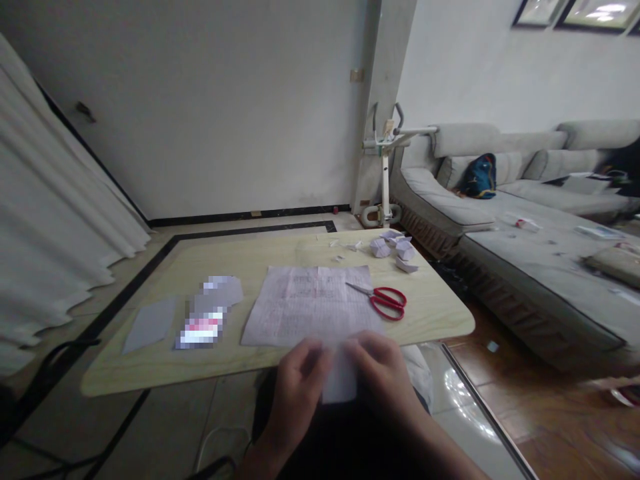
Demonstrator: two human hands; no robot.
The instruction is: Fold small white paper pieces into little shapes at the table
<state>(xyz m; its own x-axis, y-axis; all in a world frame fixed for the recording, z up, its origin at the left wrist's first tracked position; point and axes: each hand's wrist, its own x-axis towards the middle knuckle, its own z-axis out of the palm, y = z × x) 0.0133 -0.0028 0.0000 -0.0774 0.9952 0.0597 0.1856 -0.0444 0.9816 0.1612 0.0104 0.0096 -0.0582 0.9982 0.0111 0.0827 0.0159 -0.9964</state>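
Observation:
My left hand [299, 383] and my right hand [383, 373] meet just below the near edge of the light wooden table [440, 313]. Both pinch a small white piece of paper [340, 377] between them, fingers curled on its sides. A large printed sheet of paper [313, 303] lies on the table right in front of my hands. Red-handled scissors [383, 300] rest at that sheet's right edge, blades pointing left.
Several small folded paper pieces [395, 248] sit at the table's far right. A grey sheet [150, 323] and other papers [215, 310] lie at the left. A grey sofa [540, 253] stands to the right, a white curtain [55, 233] to the left.

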